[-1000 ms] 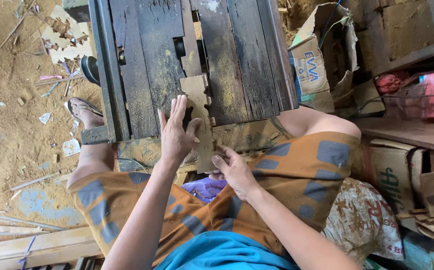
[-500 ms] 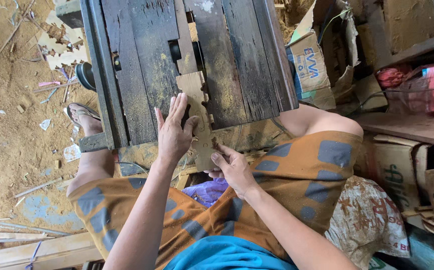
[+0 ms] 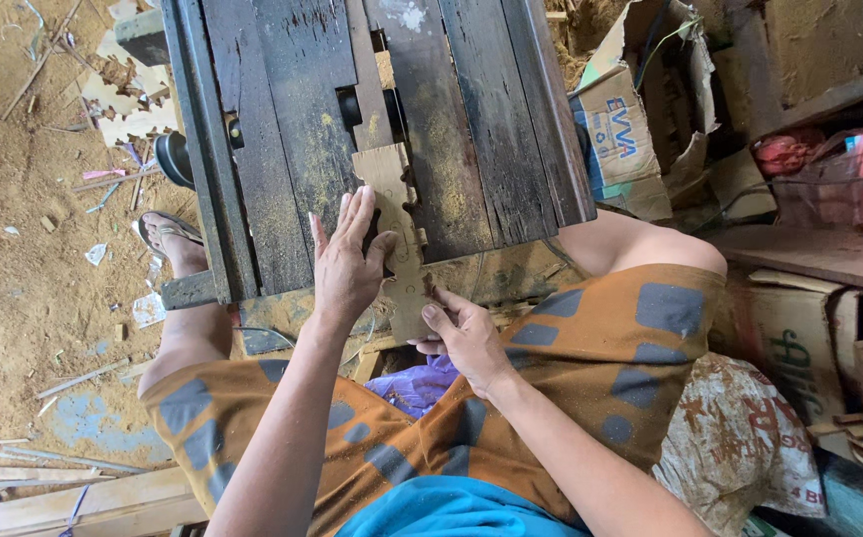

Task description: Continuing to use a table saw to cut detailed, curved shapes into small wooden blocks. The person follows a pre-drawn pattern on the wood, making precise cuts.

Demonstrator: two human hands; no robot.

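Note:
A thin pale wooden piece (image 3: 391,234) with a notched, scalloped right edge lies on a dark, worn wooden saw table (image 3: 451,129). My left hand (image 3: 345,264) presses flat on the piece's left side, fingers spread, thumb against the wood. My right hand (image 3: 463,333) grips the near end of the piece at the table's front edge, fingers curled round it. A slot in the table top (image 3: 367,104) lies just beyond the piece. I sit with knees apart in an orange cloth with grey squares (image 3: 590,348).
Sawdust covers the floor at left, with cut wooden offcuts (image 3: 118,94), a sandalled foot (image 3: 168,239) and planks (image 3: 73,502). Cardboard boxes (image 3: 615,139) and a wooden shelf (image 3: 819,249) crowd the right. A purple cloth (image 3: 416,383) lies in my lap.
The wooden piece has been pushed a little further onto the table, both hands moving with it. The view has shifted slightly.

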